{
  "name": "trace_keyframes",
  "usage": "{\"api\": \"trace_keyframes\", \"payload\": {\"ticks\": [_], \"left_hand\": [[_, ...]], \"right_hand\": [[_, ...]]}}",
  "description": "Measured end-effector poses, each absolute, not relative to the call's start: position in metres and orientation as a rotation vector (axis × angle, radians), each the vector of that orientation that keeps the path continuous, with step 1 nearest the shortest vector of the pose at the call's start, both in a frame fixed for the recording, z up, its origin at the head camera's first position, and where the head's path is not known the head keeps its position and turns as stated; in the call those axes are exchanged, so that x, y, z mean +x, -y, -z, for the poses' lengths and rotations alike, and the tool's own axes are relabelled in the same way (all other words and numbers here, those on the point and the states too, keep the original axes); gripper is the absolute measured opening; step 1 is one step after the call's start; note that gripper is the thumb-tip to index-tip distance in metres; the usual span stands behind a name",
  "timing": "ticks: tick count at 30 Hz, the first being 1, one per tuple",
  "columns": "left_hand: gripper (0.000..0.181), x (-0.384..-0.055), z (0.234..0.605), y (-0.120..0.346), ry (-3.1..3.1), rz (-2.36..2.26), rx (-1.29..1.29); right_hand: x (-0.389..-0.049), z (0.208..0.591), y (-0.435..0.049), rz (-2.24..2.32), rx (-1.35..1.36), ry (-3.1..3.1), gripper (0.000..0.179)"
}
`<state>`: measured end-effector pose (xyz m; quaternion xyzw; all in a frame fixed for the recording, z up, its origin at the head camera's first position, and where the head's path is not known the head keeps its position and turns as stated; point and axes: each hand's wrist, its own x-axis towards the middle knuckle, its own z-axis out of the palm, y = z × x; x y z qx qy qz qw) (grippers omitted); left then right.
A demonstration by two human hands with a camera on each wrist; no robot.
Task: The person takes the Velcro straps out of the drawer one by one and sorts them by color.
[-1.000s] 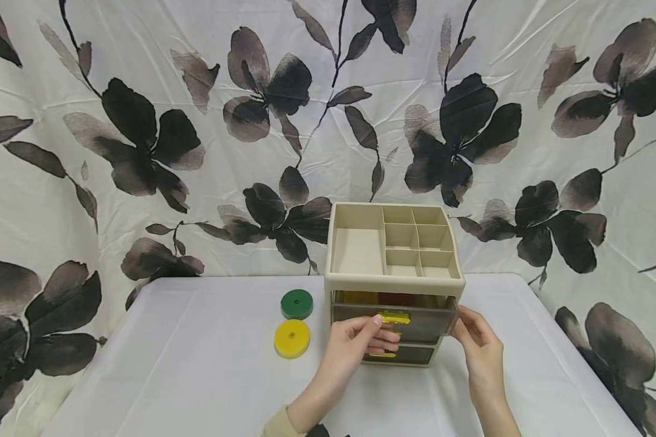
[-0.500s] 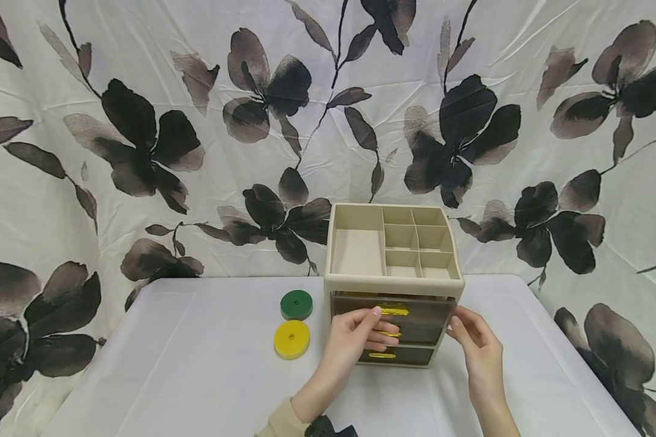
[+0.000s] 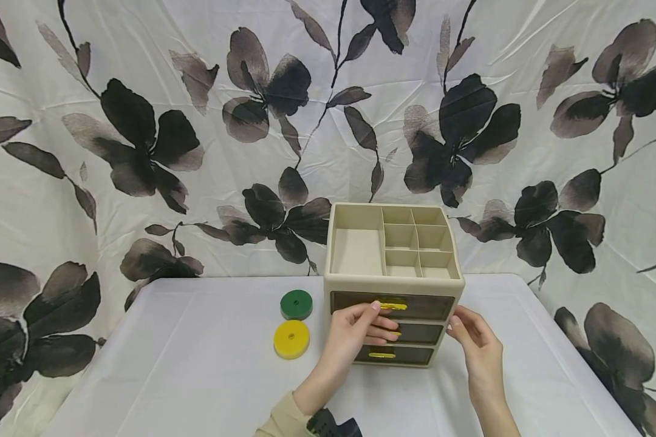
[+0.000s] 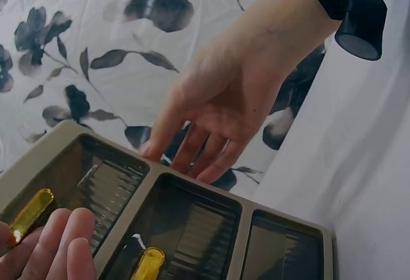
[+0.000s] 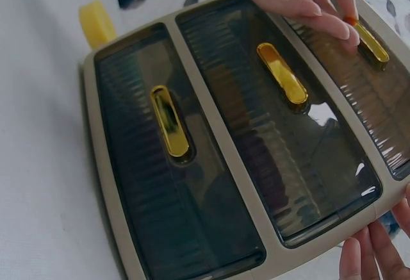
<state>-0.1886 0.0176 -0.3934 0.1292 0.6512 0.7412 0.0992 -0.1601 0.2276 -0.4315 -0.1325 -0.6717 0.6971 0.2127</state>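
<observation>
A cream drawer organizer [image 3: 393,280] stands on the table with three smoky see-through drawers, each with a gold handle. My left hand [image 3: 352,331] is in front of it, thumb tip on the left end of the top drawer's handle [image 3: 393,305]. The other fingers stretch loosely across the drawer fronts. At the organizer's right side, my right hand [image 3: 478,346] rests its fingertips on the side wall, fingers loosely bent; the right wrist view shows these fingers [image 5: 368,254] at the frame's edge. The top drawer [image 3: 350,301] sits flush. Dark shapes show faintly through the middle drawer [image 5: 256,158].
Left of the organizer lie a green disc [image 3: 296,304] and a yellow disc [image 3: 291,339], close together on the white table [image 3: 208,364]. The organizer's top tray [image 3: 358,249] is split into one large and several small compartments. A floral cloth [image 3: 197,152] hangs behind.
The top drawer, which stood partly pulled out, has slid back into the organizer with my left hand moving along at its handle. My right hand has stayed by the side wall.
</observation>
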Motion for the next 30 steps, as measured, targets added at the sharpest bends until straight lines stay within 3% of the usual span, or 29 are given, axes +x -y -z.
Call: {"api": "trace_keyframes", "payload": {"ticks": [20, 30], "left_hand": [[0.039, -0.184, 0.397, -0.008, -1.931, -2.107, 0.382], [0.039, -0.178, 0.418, -0.008, -1.891, -2.055, 0.332]], "right_hand": [[-0.159, 0.433, -0.229, -1.942, -0.338, 1.862, 0.032], [-0.161, 0.434, -0.229, -1.95, -0.351, 1.86, 0.033]]}}
